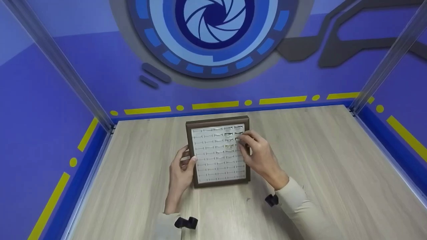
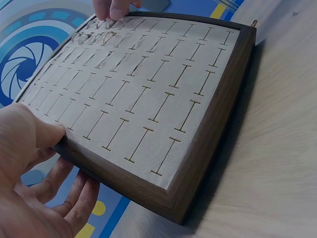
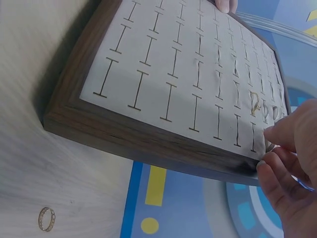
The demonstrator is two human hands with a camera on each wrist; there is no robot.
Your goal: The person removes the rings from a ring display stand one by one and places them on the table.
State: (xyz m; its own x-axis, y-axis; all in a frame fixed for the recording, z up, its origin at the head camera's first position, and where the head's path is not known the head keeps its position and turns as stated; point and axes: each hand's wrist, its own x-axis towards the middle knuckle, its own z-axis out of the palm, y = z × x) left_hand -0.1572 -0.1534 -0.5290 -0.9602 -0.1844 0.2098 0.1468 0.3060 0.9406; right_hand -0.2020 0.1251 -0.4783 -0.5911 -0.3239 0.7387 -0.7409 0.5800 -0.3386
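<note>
A ring display tray (image 1: 220, 182) with a dark wood frame and a pale slotted pad stands tilted up on the table. My left hand (image 1: 181, 171) grips its left edge, thumb on the front and fingers behind, as the left wrist view (image 2: 34, 163) also shows. At the right-hand column my right hand (image 1: 262, 155) pinches a silver ring (image 3: 270, 147) at a slot; the fingers partly cover it. Several silver rings (image 1: 228, 128) sit in the upper right slots. Among them is a gold-coloured ring (image 3: 255, 104).
A loose ring (image 3: 47, 219) lies on the wood-grain table (image 1: 133, 186), near the tray's lower right corner. Blue printed panels (image 1: 200, 90) rise behind and at both sides, joined by metal posts (image 1: 76, 83). Each wrist carries a small black mount (image 1: 186, 222).
</note>
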